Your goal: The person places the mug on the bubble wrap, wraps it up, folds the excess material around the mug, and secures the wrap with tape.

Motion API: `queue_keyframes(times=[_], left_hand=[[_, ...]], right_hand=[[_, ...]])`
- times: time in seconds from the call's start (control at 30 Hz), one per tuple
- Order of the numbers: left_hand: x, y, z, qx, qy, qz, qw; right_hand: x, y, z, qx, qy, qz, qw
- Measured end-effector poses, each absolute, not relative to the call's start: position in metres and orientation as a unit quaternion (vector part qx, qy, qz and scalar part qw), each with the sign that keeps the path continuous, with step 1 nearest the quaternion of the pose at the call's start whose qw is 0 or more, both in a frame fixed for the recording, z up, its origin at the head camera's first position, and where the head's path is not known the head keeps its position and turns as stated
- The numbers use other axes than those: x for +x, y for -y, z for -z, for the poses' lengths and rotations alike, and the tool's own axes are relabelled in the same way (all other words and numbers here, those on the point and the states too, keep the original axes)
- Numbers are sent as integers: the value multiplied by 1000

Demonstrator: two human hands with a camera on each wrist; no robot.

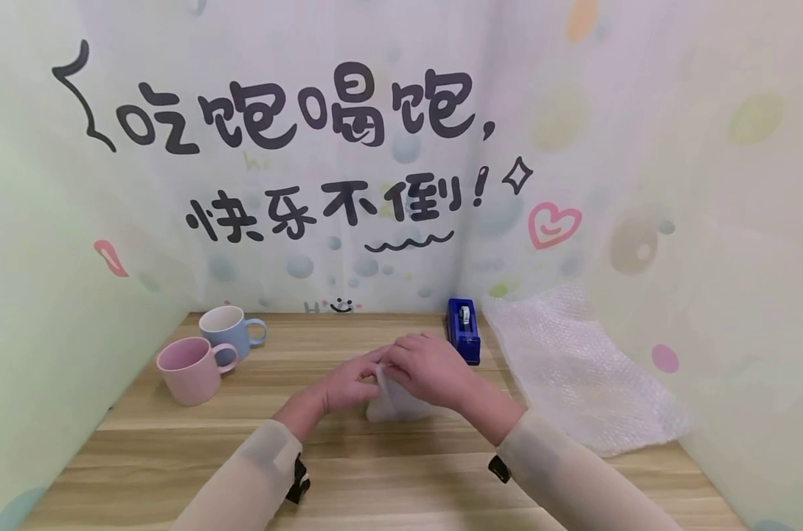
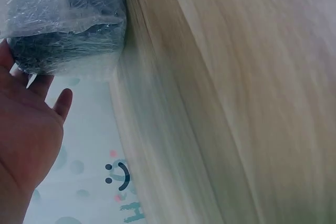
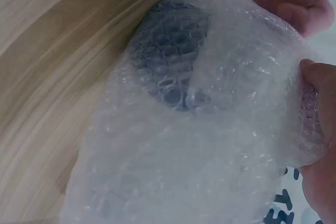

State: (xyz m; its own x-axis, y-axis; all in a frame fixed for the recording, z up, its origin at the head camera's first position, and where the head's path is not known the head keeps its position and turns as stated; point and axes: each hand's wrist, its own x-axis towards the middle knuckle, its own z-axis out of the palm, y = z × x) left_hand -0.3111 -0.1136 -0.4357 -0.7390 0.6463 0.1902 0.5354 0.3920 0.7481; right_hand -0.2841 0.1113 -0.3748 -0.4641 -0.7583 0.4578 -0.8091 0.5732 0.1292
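Observation:
A bundle in clear bubble wrap [image 1: 401, 405] lies on the table in front of me, a dark bluish thing [image 3: 170, 51] showing through its layers. My left hand [image 1: 348, 382] holds its left end, thumb on the near side; in the left wrist view the left hand's fingers [image 2: 39, 85] lie against the wrapped side. Over the top reaches my right hand [image 1: 434, 369], its fingers bent down and its thumb pinching the edge of the wrap. The right wrist view has the right thumb [image 3: 315, 72] on a fold of the wrap. What is inside cannot be told.
On the left of the wooden table [image 1: 242, 457] stand a pink mug [image 1: 192, 376] and a light blue mug [image 1: 225, 332]. A blue tape dispenser [image 1: 464, 339] stands behind the right hand. A bubble wrap sheet [image 1: 580, 376] lies along the right edge. A printed curtain [image 1: 348, 273] closes the back.

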Motion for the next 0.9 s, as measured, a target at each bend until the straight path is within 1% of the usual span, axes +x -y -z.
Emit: queue_keyframes(times=[0.07,0.13,0.2,0.33,0.4,0.43,0.53,0.73,0.8,0.9], left_hand=[[-311,115,436,360,-835,-410,70],[-310,116,436,350,-841,-405,81],[-310,116,436,341,-847,-399,88],[-311,116,435,339,-856,-379,89],[-311,117,434,345,-856,-376,85],[-310,117,434,346,-856,-375,83],[-310,117,434,346,-852,-384,85],[-309,113,436,324,-826,-450,99],[-310,112,437,313,-813,-481,100],[-311,111,439,309,-789,-522,97]], right_hand=[[-287,-112,376,451,859,-54,236],[-290,-113,376,440,868,-69,218],[-291,-116,372,410,891,-94,169],[-290,-124,363,334,932,-135,47],[-292,-129,362,319,937,-142,8],[-293,-131,363,322,936,-145,-1],[-298,-136,368,348,923,-161,3],[-304,-136,374,412,895,-160,62],[-305,-134,374,415,894,-155,69],[-305,-132,376,406,898,-158,64]])
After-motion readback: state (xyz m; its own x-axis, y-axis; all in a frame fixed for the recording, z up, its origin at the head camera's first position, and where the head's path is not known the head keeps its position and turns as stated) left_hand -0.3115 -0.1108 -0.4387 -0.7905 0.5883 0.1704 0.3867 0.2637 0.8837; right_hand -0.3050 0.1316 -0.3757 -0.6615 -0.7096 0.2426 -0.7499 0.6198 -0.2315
